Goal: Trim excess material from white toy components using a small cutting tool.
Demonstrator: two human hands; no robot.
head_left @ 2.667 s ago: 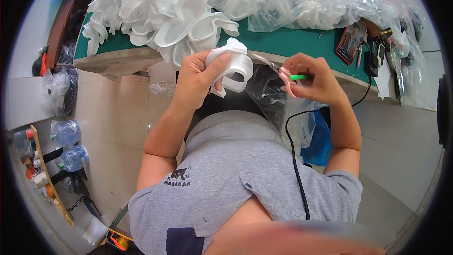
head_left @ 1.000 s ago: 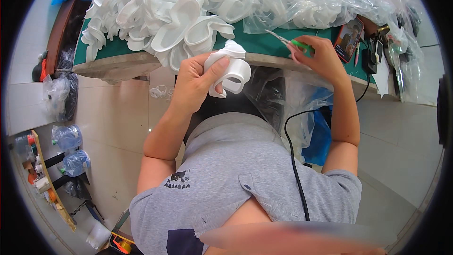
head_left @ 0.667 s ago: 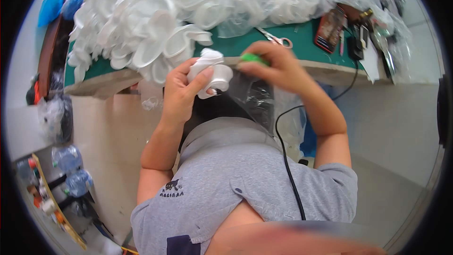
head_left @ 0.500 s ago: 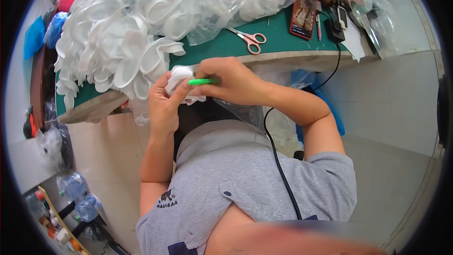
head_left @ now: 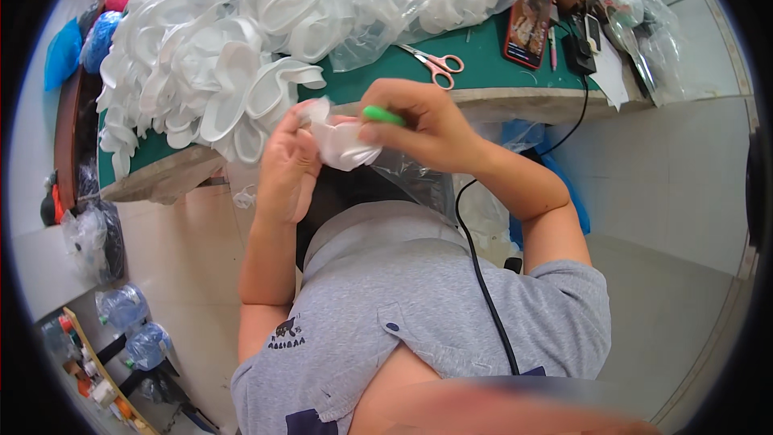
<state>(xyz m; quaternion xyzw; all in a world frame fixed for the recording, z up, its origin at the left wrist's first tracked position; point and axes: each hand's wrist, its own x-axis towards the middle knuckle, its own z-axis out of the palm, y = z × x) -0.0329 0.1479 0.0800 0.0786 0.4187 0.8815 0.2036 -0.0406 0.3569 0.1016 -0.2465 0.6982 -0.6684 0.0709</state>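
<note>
My left hand is closed on one edge of a soft white curved piece, held above my lap just off the table's near edge. My right hand grips a slim tool with a bright green end; the rest of it is hidden in the fingers, so its kind cannot be made out. Its thumb and fingertips also touch the right side of the white piece. A big heap of similar white looped pieces covers the table's left and far parts, beyond my hands.
Pink-handled scissors lie on the green tabletop. Farther right are a phone, a pink pen and a black adapter with a cable. Clear plastic spreads over the heap. Large water bottles stand at lower left.
The right hand and the green tool have moved right, away from the left fingers. The white piece has turned and shows more of its surface between the hands.
</note>
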